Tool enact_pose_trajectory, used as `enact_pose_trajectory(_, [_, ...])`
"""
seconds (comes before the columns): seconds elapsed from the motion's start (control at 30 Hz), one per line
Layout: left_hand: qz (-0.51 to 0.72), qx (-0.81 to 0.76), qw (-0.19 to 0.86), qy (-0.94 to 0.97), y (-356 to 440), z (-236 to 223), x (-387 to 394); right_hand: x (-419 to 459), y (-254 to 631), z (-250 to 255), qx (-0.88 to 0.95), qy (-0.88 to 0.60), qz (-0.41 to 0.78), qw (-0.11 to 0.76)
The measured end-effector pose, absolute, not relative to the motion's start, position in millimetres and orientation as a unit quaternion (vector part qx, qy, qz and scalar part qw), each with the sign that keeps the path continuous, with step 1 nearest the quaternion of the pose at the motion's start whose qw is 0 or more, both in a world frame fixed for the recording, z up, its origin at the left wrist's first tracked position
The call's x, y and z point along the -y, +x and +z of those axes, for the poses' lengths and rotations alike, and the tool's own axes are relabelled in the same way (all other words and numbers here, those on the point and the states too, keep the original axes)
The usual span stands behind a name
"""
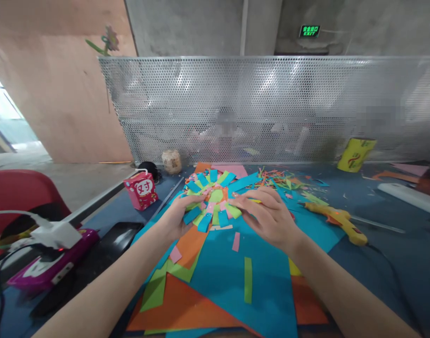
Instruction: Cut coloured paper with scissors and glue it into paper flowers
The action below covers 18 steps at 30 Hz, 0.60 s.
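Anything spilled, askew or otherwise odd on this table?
Loose paper slivers lie strewn beyond the right hand, a messy tangle, while the blue sheet lies flat. The yellow cylinder near the mesh screen appears tilted, though lens distortion could explain that. No clear damage shows.

Reads as craft workshop: bare grey concrete wall (186, 28) and rectangular green exit sign (309, 31) far, perforated silver metal partition (207, 89), yellow plastic glue gun (336, 219) right, flat blue paper (222, 272) near.

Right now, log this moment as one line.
left hand: holds paper flower; right hand: at flower's right edge; glue gun: on table; green strip: on blue sheet
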<state>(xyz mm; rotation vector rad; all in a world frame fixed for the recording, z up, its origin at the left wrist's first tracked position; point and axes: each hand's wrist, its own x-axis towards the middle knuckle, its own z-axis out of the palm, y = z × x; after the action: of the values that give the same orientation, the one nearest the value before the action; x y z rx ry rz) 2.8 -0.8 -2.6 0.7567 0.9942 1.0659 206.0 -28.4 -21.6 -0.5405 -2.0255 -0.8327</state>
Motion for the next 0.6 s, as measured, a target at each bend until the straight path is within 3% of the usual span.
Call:
enact_pose_trajectory(0.37, [0.506,-0.423,0.667,0.345,5.9,-0.5,3.9,28.1,207.7,-21.9,0.833,-0.292,-0.21,0.421])
enact_pose_trajectory(0.6, [0.606,-0.362,0.587,0.396,9.0,-10.2,1.4,41.9,192.7,-20.9,0.818,-0.298,-0.2,0.449])
